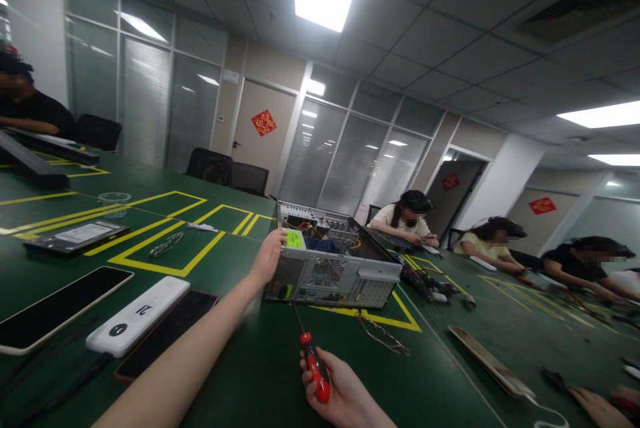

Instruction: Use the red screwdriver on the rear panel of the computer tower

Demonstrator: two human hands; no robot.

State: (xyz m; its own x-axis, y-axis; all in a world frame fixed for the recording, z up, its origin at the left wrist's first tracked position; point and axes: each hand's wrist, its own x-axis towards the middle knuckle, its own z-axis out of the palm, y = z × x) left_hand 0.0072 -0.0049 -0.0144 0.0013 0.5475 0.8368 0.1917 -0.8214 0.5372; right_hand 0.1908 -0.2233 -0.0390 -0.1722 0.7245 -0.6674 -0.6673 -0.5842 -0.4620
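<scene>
An opened computer case (345, 285) lies on the green table, its perforated rear panel towards me and its inside showing wires and parts. My left hand (267, 260) grips the case's near left corner, beside a part with a bright yellow-green label (295, 239). Some of those fingers are hidden behind the edge. In front of the case, my right hand (337, 381) is closed around the red and black handle of a screwdriver (311, 355). Its thin shaft points up towards the lower edge of the rear panel; I cannot tell whether the tip touches it.
Left on the table (240, 355) are a hard drive (75, 235), a white device (140, 315), phones (60, 305) and a plastic cup (115, 201). Right are glasses (383, 335), a charging phone (490, 358) and a cable bundle (425, 281). Several people sit around.
</scene>
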